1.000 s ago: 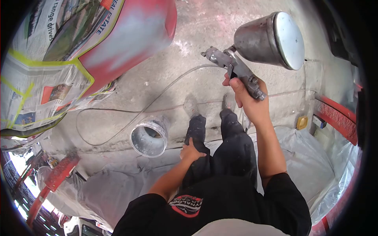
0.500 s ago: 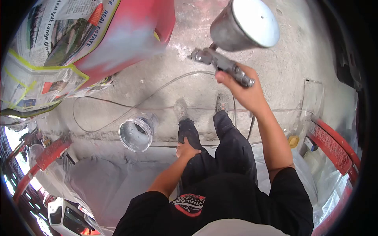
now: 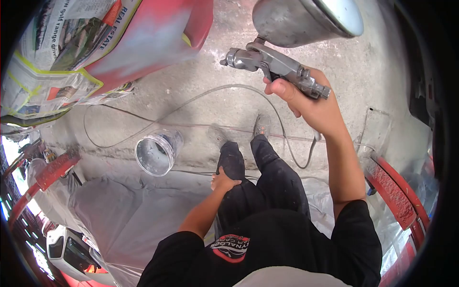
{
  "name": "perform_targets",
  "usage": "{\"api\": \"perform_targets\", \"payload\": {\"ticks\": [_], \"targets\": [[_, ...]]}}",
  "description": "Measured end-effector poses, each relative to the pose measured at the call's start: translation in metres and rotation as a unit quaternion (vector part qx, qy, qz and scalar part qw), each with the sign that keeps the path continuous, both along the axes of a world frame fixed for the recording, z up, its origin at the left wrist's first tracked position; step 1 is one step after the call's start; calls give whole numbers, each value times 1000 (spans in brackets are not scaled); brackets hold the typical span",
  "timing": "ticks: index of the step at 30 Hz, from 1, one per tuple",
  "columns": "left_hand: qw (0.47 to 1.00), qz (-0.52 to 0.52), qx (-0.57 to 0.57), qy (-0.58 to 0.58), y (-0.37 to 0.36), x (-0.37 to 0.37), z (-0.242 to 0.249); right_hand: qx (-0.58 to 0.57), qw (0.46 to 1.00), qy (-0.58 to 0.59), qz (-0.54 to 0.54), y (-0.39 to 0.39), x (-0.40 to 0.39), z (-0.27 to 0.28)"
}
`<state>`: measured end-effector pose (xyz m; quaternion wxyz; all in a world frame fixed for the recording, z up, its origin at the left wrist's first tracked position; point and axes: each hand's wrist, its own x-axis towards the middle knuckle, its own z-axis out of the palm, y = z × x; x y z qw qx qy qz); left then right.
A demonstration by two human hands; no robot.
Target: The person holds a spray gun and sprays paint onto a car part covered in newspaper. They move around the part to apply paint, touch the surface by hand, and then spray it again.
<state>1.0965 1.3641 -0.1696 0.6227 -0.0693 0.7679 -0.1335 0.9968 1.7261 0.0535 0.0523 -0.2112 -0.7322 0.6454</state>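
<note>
In our right hand (image 3: 313,103) we grip the spray gun (image 3: 277,62), likely angled so its cup (image 3: 291,24) sits clear of that hand; our left hand (image 3: 224,182), holding nothing, rests on our trousers (image 3: 282,184), perhaps for balance, near the bucket (image 3: 175,142).

To the left of the left hand (image 3: 224,182) stands a bucket (image 3: 175,142) crusted with pale residue, its mouth showing. Farther left is a red beam (image 3: 51,174), with a creased plastic sheet (image 3: 143,215) spread between them and a white vehicle (image 3: 66,251) behind. Another red beam (image 3: 392,191) slants right of the right hand (image 3: 311,103), beside bare concrete floor (image 3: 373,76)
</note>
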Motion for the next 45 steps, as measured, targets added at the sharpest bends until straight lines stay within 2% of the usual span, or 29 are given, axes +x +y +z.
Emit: {"api": "perform_targets", "payload": {"ticks": [3,7,8,11,15,18,21,26,29,31,34,35,41,42,45], "targets": [[1000,7,6,1,-4,0,-5,34,999,-8,-6,12,-12,6],[1000,16,-5,2,-3,-4,-4,136,988,-12,-76,22,-23,7],[1000,20,-6,0,-3,-5,-3,128,985,40,-110,18,-28,5],[1000,26,-3,3,-6,-7,-1,102,991,-52,-67,14,-26,21],[1000,30,-1,5,-9,-9,-1,32,999,-1,28,-12,-22,39],[999,32,2,2,-9,-11,0,-12,998,-3,54,-23,-25,49],[1000,31,0,-1,-8,-13,1,-14,998,-50,47,-18,-34,53],[1000,30,-3,-1,-8,-13,1,105,994,-16,-34,-14,-41,46],[999,34,-3,1,-7,-13,2,112,993,-2,-34,-12,-44,48],[999,37,-1,5,-4,-14,3,82,996,22,-7,-11,-48,51],[999,40,5,27,12,-19,12,-9,998,-16,54,4,-61,70],[998,39,8,39,18,-21,16,10,999,-10,38,9,-63,70],[984,50,114,130,46,-39,53,92,993,33,-60,54,-64,63],[980,59,135,132,49,-35,56,131,991,12,-40,66,-64,57],[982,-8,165,87,79,-9,59,116,993,-19,-28,84,-74,65]]}}
